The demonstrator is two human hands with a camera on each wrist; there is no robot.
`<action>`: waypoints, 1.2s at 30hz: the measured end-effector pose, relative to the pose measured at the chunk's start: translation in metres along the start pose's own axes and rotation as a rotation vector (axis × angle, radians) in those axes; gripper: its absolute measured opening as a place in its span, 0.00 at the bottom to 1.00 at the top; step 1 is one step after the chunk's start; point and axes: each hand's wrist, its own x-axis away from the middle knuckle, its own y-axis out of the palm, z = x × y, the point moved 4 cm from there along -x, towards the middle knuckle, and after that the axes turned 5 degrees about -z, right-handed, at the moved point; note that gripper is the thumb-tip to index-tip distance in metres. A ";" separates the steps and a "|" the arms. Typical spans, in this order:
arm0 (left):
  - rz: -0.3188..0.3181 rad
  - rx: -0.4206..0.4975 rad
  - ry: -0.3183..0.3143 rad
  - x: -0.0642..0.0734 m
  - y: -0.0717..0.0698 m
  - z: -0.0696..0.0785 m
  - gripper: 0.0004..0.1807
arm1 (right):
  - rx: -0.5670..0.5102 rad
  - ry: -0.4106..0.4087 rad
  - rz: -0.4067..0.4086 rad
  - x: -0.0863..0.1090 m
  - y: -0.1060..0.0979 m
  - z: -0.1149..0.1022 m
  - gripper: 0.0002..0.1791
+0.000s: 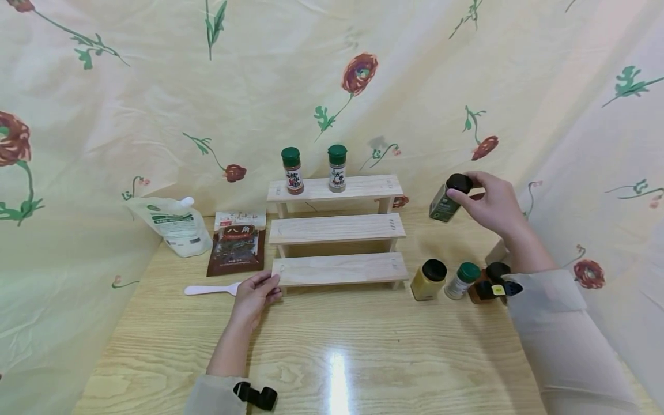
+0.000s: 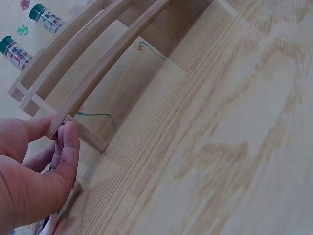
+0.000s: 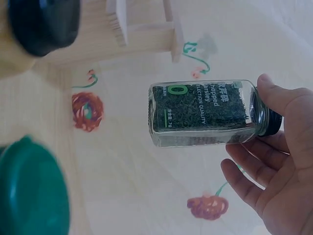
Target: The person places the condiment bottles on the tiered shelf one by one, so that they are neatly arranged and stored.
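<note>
My right hand (image 1: 490, 202) grips a glass jar of chopped parsley (image 3: 200, 110) by its black cap, held in the air right of the rack. The jar tilts a little in the head view, and dried green flakes fill it. With thumb and fingers, my left hand (image 1: 255, 300) pinches the left end of the lowest step of a three-step wooden rack (image 1: 339, 269). On the top step stand two green-capped spice bottles, one with red contents (image 1: 293, 173) at the left and one with pale contents (image 1: 337, 170) nearer the middle.
Right of the rack stand a black-capped yellow jar (image 1: 429, 280), a green-capped bottle (image 1: 461, 281) and darker black-capped jars (image 1: 482, 291). To the left lie a white spouted pouch (image 1: 178, 227), a brown star anise packet (image 1: 237, 245) and a white spoon (image 1: 207, 289). Floral cloth (image 1: 249, 104) hangs behind.
</note>
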 end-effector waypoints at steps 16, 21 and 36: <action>-0.002 0.001 0.007 -0.001 0.000 0.000 0.23 | -0.017 -0.079 0.015 -0.028 0.006 -0.032 0.29; -0.004 0.011 0.018 -0.001 0.000 0.000 0.22 | -0.023 -0.091 0.017 -0.036 0.007 -0.041 0.28; -0.001 0.014 0.007 -0.003 -0.001 -0.001 0.21 | -0.040 -0.114 -0.045 -0.066 0.022 -0.070 0.28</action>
